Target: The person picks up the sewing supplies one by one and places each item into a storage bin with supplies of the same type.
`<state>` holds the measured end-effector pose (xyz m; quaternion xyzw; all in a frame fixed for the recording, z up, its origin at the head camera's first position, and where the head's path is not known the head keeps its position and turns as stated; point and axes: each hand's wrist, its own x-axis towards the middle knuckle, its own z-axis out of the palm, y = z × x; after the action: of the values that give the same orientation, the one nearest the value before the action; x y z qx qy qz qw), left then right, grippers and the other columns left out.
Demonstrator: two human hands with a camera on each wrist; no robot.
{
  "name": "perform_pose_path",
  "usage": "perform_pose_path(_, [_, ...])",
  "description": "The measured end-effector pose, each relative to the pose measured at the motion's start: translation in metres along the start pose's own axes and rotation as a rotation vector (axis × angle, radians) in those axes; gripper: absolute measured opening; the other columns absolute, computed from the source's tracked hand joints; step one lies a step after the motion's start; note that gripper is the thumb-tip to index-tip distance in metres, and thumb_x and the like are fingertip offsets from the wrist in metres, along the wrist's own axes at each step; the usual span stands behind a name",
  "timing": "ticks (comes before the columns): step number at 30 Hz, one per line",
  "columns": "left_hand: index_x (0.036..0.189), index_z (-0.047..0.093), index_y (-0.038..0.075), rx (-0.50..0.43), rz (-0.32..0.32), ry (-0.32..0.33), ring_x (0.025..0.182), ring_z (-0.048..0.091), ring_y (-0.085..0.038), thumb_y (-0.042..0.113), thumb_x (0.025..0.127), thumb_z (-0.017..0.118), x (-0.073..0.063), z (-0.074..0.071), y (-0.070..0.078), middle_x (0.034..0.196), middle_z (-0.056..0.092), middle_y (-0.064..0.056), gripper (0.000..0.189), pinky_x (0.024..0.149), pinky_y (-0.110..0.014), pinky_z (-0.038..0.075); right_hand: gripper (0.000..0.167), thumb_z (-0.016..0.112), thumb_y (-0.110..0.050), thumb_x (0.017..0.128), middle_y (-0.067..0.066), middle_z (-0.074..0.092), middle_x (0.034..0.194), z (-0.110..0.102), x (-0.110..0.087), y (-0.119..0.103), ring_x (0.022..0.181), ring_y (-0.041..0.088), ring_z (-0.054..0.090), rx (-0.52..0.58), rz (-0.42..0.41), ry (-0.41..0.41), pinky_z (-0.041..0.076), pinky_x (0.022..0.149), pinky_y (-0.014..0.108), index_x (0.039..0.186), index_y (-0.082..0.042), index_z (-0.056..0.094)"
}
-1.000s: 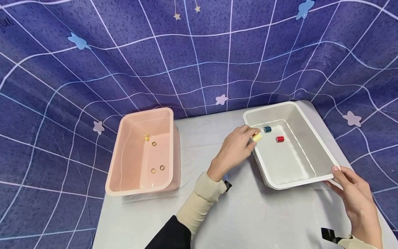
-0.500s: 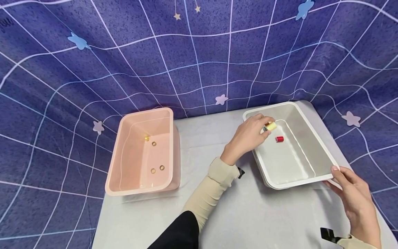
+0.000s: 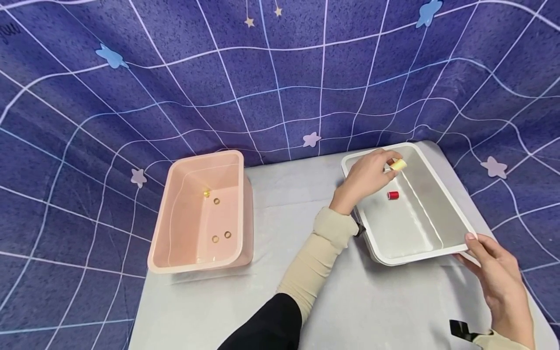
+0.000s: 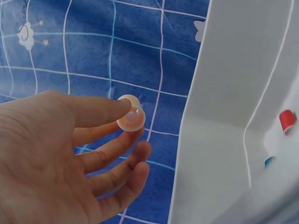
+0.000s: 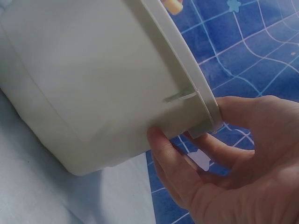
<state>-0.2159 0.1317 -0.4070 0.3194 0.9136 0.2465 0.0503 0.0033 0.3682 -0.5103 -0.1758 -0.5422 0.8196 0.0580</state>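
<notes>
My left hand (image 3: 371, 174) pinches a pale yellow spool of thread (image 3: 398, 165) between thumb and fingers, over the far part of a light grey bin (image 3: 420, 253). The left wrist view shows the spool's round end (image 4: 131, 119) by the thumb tip. A red spool of thread (image 3: 393, 195) lies on the bin's floor. The teal spool (image 4: 269, 161) shows partly in the left wrist view; my left hand hides it in the head view. My right hand (image 3: 498, 277) grips the bin's near right corner, thumb on top of the rim (image 5: 189, 70) and fingers underneath.
To the left on the white-covered table (image 3: 288, 214) stands a pink bin (image 3: 239, 209). Several small gold-coloured rings (image 3: 216, 201) and a shiny yellow piece (image 3: 206, 193) lie inside it. A blue patterned curtain (image 3: 262, 87) hangs behind and along the sides.
My left hand has moved right and away from me with the yellow spool, from the grey bin's left rim to over its inside, covering the teal spool. My right hand keeps its grip.
</notes>
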Motion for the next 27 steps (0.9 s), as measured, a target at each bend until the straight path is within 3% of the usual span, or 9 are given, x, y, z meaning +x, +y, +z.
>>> perform_pose_path(8, [0.141, 0.065, 0.028, -0.027, -0.045, -0.041, 0.111, 0.065, -0.003, 0.026, 0.103, 0.066, 0.018, 0.01, 0.002, 0.121, 0.072, 0.011, 0.038, 0.084, -0.018, 0.049, 0.026, 0.057, 0.0, 0.104, -0.009, 0.075, 0.099, -0.001, 0.001, 0.0, 0.087, 0.003, 0.074, 0.014, -0.012, -0.007, 0.063, 0.074, 0.021, 0.103, -0.014, 0.079])
perform_pose_path(14, [0.137, 0.068, 0.028, -0.026, -0.062, -0.078, 0.113, 0.066, -0.002, 0.023, 0.102, 0.067, 0.03, 0.021, -0.003, 0.12, 0.074, 0.011, 0.036, 0.087, -0.016, 0.049, 0.025, 0.057, 0.0, 0.104, -0.008, 0.075, 0.099, -0.001, 0.002, 0.001, 0.087, 0.004, 0.074, 0.015, -0.012, -0.006, 0.063, 0.075, 0.021, 0.104, -0.013, 0.078])
perform_pose_path(27, [0.128, 0.074, 0.029, -0.012, -0.116, -0.159, 0.104, 0.065, -0.002, 0.01, 0.097, 0.066, 0.055, 0.04, -0.016, 0.116, 0.075, 0.009, 0.037, 0.077, -0.017, 0.047, 0.024, 0.058, -0.001, 0.104, -0.01, 0.074, 0.102, -0.002, 0.003, 0.001, 0.089, 0.003, 0.073, -0.015, -0.017, 0.0, 0.062, 0.076, 0.021, 0.105, -0.014, 0.078])
